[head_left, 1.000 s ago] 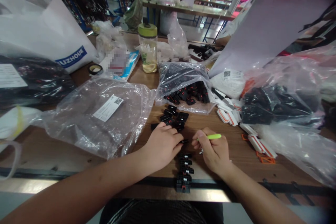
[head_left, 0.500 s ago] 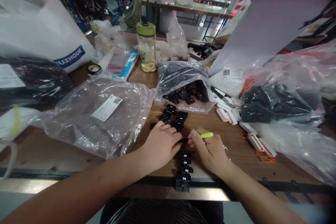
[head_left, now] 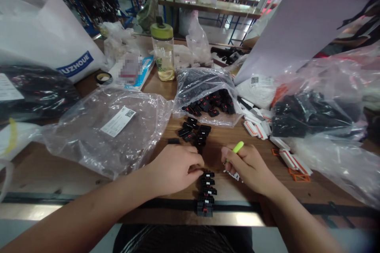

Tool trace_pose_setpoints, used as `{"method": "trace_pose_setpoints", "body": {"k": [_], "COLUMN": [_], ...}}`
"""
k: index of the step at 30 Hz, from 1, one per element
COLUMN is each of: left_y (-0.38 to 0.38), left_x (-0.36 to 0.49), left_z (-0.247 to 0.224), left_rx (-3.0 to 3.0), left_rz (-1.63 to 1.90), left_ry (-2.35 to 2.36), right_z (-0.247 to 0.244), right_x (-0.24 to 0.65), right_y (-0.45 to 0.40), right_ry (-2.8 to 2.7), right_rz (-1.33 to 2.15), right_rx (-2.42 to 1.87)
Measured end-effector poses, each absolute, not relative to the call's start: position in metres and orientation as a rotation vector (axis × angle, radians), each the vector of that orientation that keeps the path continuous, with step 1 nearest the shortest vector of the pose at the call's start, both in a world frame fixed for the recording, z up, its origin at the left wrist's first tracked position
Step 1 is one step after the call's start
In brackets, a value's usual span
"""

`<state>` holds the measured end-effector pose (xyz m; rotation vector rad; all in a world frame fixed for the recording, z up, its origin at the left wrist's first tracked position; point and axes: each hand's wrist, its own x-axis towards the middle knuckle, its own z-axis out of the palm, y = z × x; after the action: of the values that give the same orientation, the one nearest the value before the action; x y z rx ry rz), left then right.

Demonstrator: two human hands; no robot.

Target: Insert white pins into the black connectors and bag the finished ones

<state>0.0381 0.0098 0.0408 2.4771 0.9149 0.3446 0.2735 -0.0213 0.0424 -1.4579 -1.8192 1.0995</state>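
My left hand (head_left: 177,167) is curled, thumb and forefinger close together at the top of a column of black plastic connector housings (head_left: 208,191). Whatever lies inside its fingers is hidden. White dots show on several housings in that column. A slim tool with a yellow-green handle (head_left: 238,147) is gripped like a pen in my right hand (head_left: 245,164); its tip is hidden. Small white pieces (head_left: 233,174) lie right under those fingers. Beyond my left hand is a loose group of black housings (head_left: 190,128).
An opened clear bag of black housings (head_left: 204,83) lies ahead, behind it a bottle (head_left: 163,51) with a green lid. At left spreads a clear labelled bag (head_left: 109,126). White and red parts (head_left: 258,128) and a bag of black parts (head_left: 317,114) are at right.
My right hand has drawn away from my left to the right, with the tool now tilted more upright over the white pieces. My left hand has shifted slightly left and nearer to me.
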Motion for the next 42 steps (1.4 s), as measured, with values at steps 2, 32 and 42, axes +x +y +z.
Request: {"method": "trace_pose_setpoints", "body": {"k": [2, 32, 42], "left_y": [0.009, 0.006, 0.006], "left_x": [0.038, 0.051, 0.050], "left_z": [0.041, 0.024, 0.024], "left_rx": [2.415, 2.564, 2.564], "left_rz": [0.269, 0.296, 0.317], "left_ry": [0.869, 1.062, 1.049], "right_z": [0.041, 0.021, 0.022], "right_x": [0.271, 0.256, 0.253], "right_y": [-0.023, -0.020, -0.020], "right_ry": [-1.874, -1.596, -1.689], "right_rz": [1.118, 0.985, 0.918], "right_rx": [-1.447, -1.372, -1.420]}}
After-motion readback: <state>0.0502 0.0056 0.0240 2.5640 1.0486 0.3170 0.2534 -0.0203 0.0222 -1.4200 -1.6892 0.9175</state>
